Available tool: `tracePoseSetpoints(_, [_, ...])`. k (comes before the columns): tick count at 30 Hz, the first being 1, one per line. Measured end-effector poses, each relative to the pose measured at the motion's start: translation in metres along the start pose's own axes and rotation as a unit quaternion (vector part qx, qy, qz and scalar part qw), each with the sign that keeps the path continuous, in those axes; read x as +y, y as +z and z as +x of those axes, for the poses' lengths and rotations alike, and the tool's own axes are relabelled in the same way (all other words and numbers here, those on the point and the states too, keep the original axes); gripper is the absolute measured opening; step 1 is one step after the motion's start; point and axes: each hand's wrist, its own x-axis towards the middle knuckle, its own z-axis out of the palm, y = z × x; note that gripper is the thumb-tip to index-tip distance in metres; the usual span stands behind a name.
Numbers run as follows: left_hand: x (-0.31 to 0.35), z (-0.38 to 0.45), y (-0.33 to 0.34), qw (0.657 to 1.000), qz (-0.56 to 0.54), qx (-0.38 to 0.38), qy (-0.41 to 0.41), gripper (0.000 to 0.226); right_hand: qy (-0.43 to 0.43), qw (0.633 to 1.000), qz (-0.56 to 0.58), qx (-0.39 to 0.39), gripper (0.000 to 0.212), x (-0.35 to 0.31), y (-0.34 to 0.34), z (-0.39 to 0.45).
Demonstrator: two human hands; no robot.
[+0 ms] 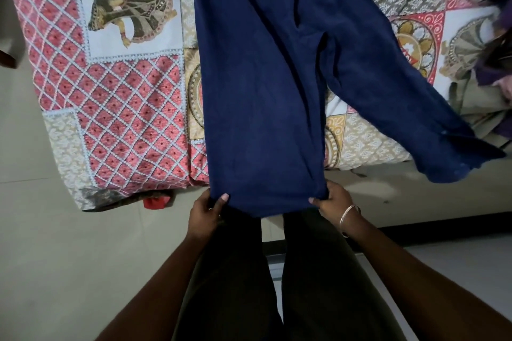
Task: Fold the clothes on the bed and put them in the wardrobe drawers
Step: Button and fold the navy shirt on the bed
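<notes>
Left hand point(206, 209) pinched shirt point(266, 97) hem at one corner, right hand point(332, 198) pinched other corner, bangle point(349, 214) on wrist. Navy shirt lay stretched flat across bed point(116, 108), hem pulled past edge, sleeve point(401, 108) splayed rightward over edge. Heap of clothes point(487, 91) at far right on bed.

Bed middle: the navy shirt point(263, 77) covers it from 12 o'clock down to the near edge.
Bed at 9 o'clock: open patterned bedspread point(119, 108), nothing lies on it.
Bed at 2 to 3 o'clock: a heap of clothes point(490, 75) blocks the way.
Sleeve point(388, 91): it crosses toward 4 o'clock, over the edge.
Floor point(55, 257) at 7 to 8 o'clock: free room.
</notes>
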Motion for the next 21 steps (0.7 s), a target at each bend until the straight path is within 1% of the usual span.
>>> tracePoseSetpoints(1, [-0.001,-0.002,-0.001,0.999,0.037,0.034,-0.008,0.021,-0.015,0.997,-0.076,0.028,0.034,-0.001,-0.003,-0.001])
tracePoseSetpoints(3, [-0.003,-0.003,-0.004,0.99,0.114,0.076,-0.034,0.014,-0.063,0.973,-0.204,0.092,0.034,-0.014,-0.008,-0.006])
tracePoseSetpoints(4, [-0.001,-0.004,-0.004,0.985,0.135,0.094,-0.043,0.014,-0.106,0.956,-0.237,0.137,0.038,-0.023,-0.01,-0.01])
tracePoseSetpoints(5, [0.005,-0.004,-0.003,0.981,0.147,0.126,-0.033,0.015,-0.153,0.94,-0.245,0.184,0.043,-0.034,-0.012,-0.013])
tracePoseSetpoints(6, [0.011,-0.006,-0.003,0.973,0.149,0.174,0.001,0.015,-0.199,0.925,-0.232,0.228,0.046,-0.046,-0.013,-0.016])
tracePoseSetpoints(7, [0.021,-0.005,0.0,0.96,0.152,0.23,0.059,0.011,-0.237,0.911,-0.206,0.267,0.047,-0.062,-0.017,-0.015])
tracePoseSetpoints(8, [0.033,-0.006,0.002,0.942,0.159,0.27,0.121,0.01,-0.266,0.901,-0.176,0.292,0.047,-0.076,-0.02,-0.011])
tracePoseSetpoints(9, [0.048,-0.005,0.005,0.925,0.169,0.291,0.177,0.014,-0.284,0.895,-0.141,0.313,0.048,-0.093,-0.023,-0.007])
tracePoseSetpoints(10, [0.066,0.001,0.009,0.909,0.18,0.294,0.233,0.019,-0.29,0.892,-0.098,0.332,0.048,-0.112,-0.028,0.001])
tracePoseSetpoints(12, [0.107,0.016,0.017,0.882,0.197,0.285,0.32,0.021,-0.303,0.88,-0.024,0.366,0.044,-0.151,-0.039,0.018])
tracePoseSetpoints(13, [0.129,0.028,0.021,0.869,0.208,0.28,0.352,0.023,-0.317,0.868,-0.017,0.383,0.04,-0.169,-0.044,0.028])
tracePoseSetpoints(15, [0.171,0.056,0.032,0.842,0.255,0.27,0.391,0.034,-0.349,0.836,-0.065,0.417,0.037,-0.202,-0.057,0.051])
tracePoseSetpoints(17, [0.198,0.084,0.043,0.829,0.324,0.26,0.375,0.047,-0.359,0.808,-0.164,0.437,0.04,-0.229,-0.07,0.074])
tracePoseSetpoints(18, [0.203,0.096,0.047,0.831,0.349,0.255,0.35,0.052,-0.359,0.797,-0.219,0.433,0.044,-0.238,-0.075,0.085])
tracePoseSetpoints(20, [0.203,0.116,0.049,0.844,0.371,0.259,0.288,0.058,-0.353,0.789,-0.31,0.395,0.05,-0.251,-0.083,0.103])
tracePoseSetpoints(21, [0.199,0.123,0.048,0.846,0.377,0.27,0.263,0.06,-0.358,0.79,-0.334,0.37,0.046,-0.254,-0.087,0.112])
